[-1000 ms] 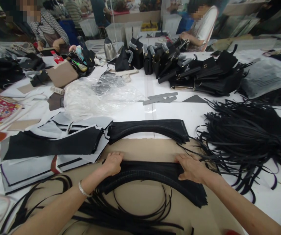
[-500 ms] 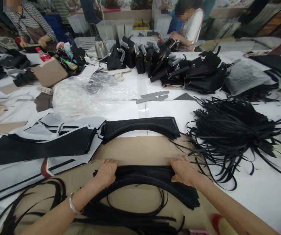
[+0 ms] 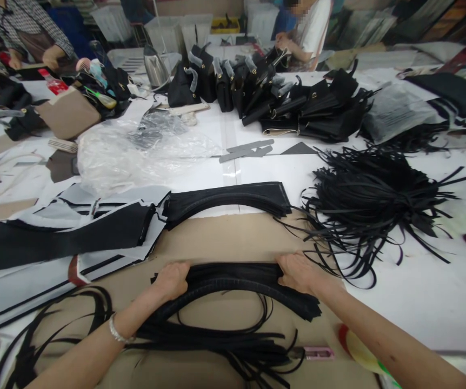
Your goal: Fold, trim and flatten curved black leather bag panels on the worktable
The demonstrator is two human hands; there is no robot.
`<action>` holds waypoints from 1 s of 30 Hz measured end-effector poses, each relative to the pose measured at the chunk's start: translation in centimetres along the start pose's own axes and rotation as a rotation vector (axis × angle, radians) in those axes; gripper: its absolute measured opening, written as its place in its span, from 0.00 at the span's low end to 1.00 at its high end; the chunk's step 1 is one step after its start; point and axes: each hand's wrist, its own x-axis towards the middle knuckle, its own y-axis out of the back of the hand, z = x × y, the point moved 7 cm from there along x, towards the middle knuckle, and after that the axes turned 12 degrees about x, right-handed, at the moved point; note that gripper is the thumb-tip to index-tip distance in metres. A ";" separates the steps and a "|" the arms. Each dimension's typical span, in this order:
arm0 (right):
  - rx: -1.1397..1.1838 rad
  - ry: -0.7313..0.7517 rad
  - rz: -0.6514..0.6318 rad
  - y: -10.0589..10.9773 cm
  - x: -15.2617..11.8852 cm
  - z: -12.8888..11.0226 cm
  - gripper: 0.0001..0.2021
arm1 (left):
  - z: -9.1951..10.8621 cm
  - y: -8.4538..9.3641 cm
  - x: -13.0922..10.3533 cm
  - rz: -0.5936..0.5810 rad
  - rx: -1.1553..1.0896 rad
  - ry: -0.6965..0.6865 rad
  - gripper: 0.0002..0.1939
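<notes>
The curved black stack (image 3: 233, 273) lies at lower centre, left hand (image 3: 173, 280) and right hand (image 3: 301, 274) grasping its upper edge toward either end; they're squaring its layers, I'd say; shifting it calls for even pressure.

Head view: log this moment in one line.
left hand: holds black stack, left part; right hand: same stack, right part; under: brown sheet; near side: black strips; beyond: second stack
</notes>
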 end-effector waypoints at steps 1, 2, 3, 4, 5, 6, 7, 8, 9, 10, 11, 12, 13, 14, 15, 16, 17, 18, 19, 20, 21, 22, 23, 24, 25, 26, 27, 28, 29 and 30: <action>0.004 -0.008 -0.015 -0.1 0.1 0.0 0.12 | -0.2 -0.2 0.2 -0.024 -0.006 -0.003 0.25; 0.010 -0.015 -0.033 -0.2 0.3 0.1 0.14 | -0.3 -0.4 0.4 -0.048 -0.012 -0.007 0.25; 0.018 -0.020 -0.053 -0.3 0.6 0.2 0.16 | -0.5 -0.5 0.7 -0.070 -0.016 -0.013 0.25; 0.027 -0.023 -0.075 -0.4 0.8 0.3 0.17 | -0.7 -0.6 0.9 -0.091 -0.020 -0.021 0.25; 0.037 -0.027 -0.097 -0.5 1.0 0.4 0.18 | -0.8 -0.5 1.1 -0.110 -0.022 -0.030 0.25; 0.047 -0.031 -0.117 -0.6 1.3 0.5 0.17 | -1.0 -0.3 1.2 -0.125 -0.022 -0.039 0.24; 0.057 -0.036 -0.134 -0.5 1.4 0.7 0.15 | -1.1 0.0 1.4 -0.135 -0.021 -0.045 0.23; 0.066 -0.041 -0.148 -0.5 1.6 0.8 0.14 | -1.3 0.4 1.5 -0.139 -0.018 -0.048 0.22; 0.075 -0.044 -0.157 -0.3 1.7 1.0 0.14 | -1.5 0.9 1.6 -0.136 -0.013 -0.047 0.22; 0.083 -0.046 -0.160 -0.1 1.7 1.1 0.14 | -1.6 1.5 1.7 -0.128 -0.006 -0.041 0.22; 0.090 -0.046 -0.158 0.2 1.8 1.2 0.14 | -1.8 2.1 1.9 -0.115 0.002 -0.034 0.23; 0.095 -0.045 -0.151 0.6 1.9 1.2 0.15 | -2.0 2.8 2.1 -0.102 0.012 -0.026 0.23; 0.101 -0.044 -0.144 1.0 1.9 1.3 0.15 | -2.2 3.4 2.2 -0.089 0.021 -0.019 0.23; 0.109 -0.043 -0.139 1.4 2.0 1.3 0.16 | -2.4 3.9 2.5 -0.076 0.031 -0.014 0.24; 0.118 -0.042 -0.136 1.8 2.1 1.4 0.16 | -2.5 4.4 2.7 -0.064 0.039 -0.010 0.24; 0.129 -0.039 -0.137 2.0 2.1 1.4 0.17 | -2.6 4.8 2.9 -0.055 0.047 -0.008 0.25; 0.141 -0.035 -0.141 2.2 2.2 1.3 0.18 | -2.7 5.1 3.2 -0.047 0.054 -0.008 0.25; 0.152 -0.032 -0.146 2.3 2.3 1.3 0.18 | -2.7 5.3 3.4 -0.041 0.060 -0.009 0.26; 0.162 -0.028 -0.150 2.4 2.4 1.3 0.19 | -2.7 5.4 3.6 -0.036 0.066 -0.010 0.26; 0.169 -0.026 -0.151 2.3 2.5 1.3 0.19 | -2.7 5.5 3.7 -0.032 0.072 -0.013 0.26; 0.174 -0.027 -0.151 2.2 2.6 1.3 0.20 | -2.7 5.6 3.8 -0.028 0.079 -0.014 0.26; 0.180 -0.028 -0.149 2.1 2.7 1.3 0.21 | -2.6 5.7 3.8 -0.020 0.085 -0.015 0.27; 0.187 -0.027 -0.147 2.0 2.8 1.3 0.22 | -2.5 5.7 3.7 -0.010 0.092 -0.014 0.27; 0.194 -0.026 -0.143 1.8 2.8 1.4 0.24 | -2.4 5.9 3.6 0.004 0.099 -0.012 0.27; 0.202 -0.024 -0.140 1.7 2.9 1.4 0.26 | -2.3 6.0 3.4 0.021 0.106 -0.008 0.27; 0.210 -0.022 -0.137 1.5 2.9 1.4 0.28 | -2.2 6.2 3.1 0.040 0.113 0.000 0.27; 0.217 -0.020 -0.133 1.4 2.9 1.3 0.28 | -2.2 6.5 2.7 0.060 0.119 0.009 0.27; 0.222 -0.018 -0.127 1.4 2.8 1.3 0.28 | -2.1 6.7 2.3 0.079 0.124 0.021 0.27; 0.226 -0.017 -0.124 1.3 2.7 1.2 0.27 | -2.0 6.8 1.8 0.096 0.127 0.034 0.26; 0.229 -0.015 -0.123 1.3 2.6 1.2 0.26 | -2.0 7.0 1.4 0.110 0.129 0.045 0.26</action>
